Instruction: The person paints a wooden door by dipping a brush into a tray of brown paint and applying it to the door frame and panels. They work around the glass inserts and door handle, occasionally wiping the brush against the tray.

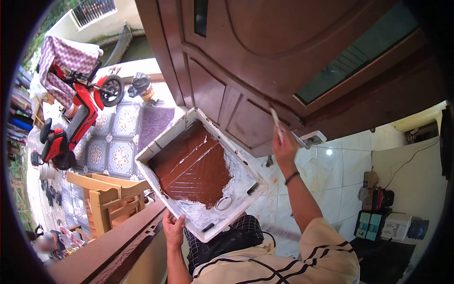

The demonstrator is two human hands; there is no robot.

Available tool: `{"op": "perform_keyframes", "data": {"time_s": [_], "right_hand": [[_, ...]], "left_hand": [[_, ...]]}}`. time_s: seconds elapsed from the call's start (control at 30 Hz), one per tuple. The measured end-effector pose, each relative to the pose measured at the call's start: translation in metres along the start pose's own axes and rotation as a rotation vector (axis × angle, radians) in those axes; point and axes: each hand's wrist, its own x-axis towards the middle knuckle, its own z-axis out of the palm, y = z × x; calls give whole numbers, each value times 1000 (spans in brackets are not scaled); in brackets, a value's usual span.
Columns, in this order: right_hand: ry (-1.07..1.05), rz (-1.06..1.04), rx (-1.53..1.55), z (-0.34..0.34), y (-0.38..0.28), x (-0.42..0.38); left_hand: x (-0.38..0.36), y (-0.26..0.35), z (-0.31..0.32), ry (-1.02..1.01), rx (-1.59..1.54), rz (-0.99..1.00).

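Note:
My left hand (174, 228) grips the near left edge of a white plastic tray (243, 183), its thumb over the rim. A pool of reddish-brown paint (196, 165) covers much of the tray's bottom, with ridges showing through. The tray is held at an angle in front of my body. My right hand (285, 147) is closed around a slim paintbrush (275, 118), whose upper end overlaps the lower panels of a brown wooden door (257, 52). A metal door handle (300, 140) shows right beside that hand.
A red motorbike (85, 111) draped with a patterned cloth stands on floor tiles at left, near a bucket (146, 91) topped with a black bag. A wooden chair (113, 199) is at lower left. Boxes and containers (396, 226) stand by the right wall.

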Motion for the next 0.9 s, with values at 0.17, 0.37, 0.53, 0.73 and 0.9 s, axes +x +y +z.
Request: {"op": "perform_keyframes", "data": {"time_s": [0.17, 0.37, 0.53, 0.73, 0.9], "right_hand": [[-116, 161, -14, 32, 17, 26], [159, 292, -94, -38, 35, -22], [151, 242, -34, -34, 16, -20], [216, 451, 101, -12, 40, 7], [298, 454, -48, -52, 30, -22]], "left_hand": [[0, 8, 8, -2, 11, -5], [4, -2, -6, -53, 23, 6], [0, 7, 3, -35, 20, 24], [1, 14, 8, -29, 65, 16], [2, 12, 8, -55, 38, 24]]}}
